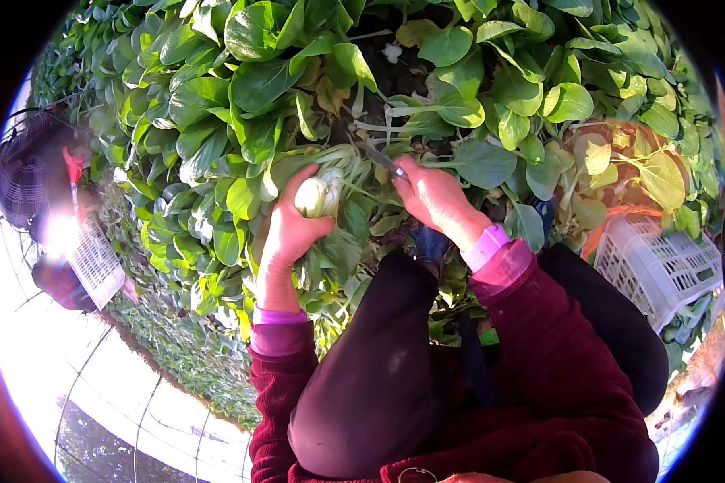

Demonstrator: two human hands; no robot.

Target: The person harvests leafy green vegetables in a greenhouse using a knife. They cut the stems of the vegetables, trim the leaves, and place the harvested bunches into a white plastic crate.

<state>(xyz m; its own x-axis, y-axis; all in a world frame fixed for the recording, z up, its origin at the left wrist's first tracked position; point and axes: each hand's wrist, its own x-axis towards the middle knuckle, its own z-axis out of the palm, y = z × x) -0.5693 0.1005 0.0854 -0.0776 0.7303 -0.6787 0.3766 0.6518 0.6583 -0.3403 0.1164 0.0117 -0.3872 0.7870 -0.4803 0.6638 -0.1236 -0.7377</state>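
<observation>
A head of bok choy [319, 194] rests in my left hand [290, 223], its pale cut base turned up towards me. Fingers and thumb wrap around the stalks, and the green leaves hang down below the palm. My right hand [438, 199] grips a small knife [382, 158], whose handle is mostly hidden in the fist. The blade points up and left, just right of the bok choy's stalks. Loose leaves and pale stems [411, 115] lie on the dark soil beyond the blade.
Dense leafy bok choy plants [260, 84] stand ahead and to both sides. A white plastic crate [655, 265] sits tilted by my right knee, near yellowing leaves [658, 175]. At far left, another person [27, 163] is beside a second white crate [96, 259].
</observation>
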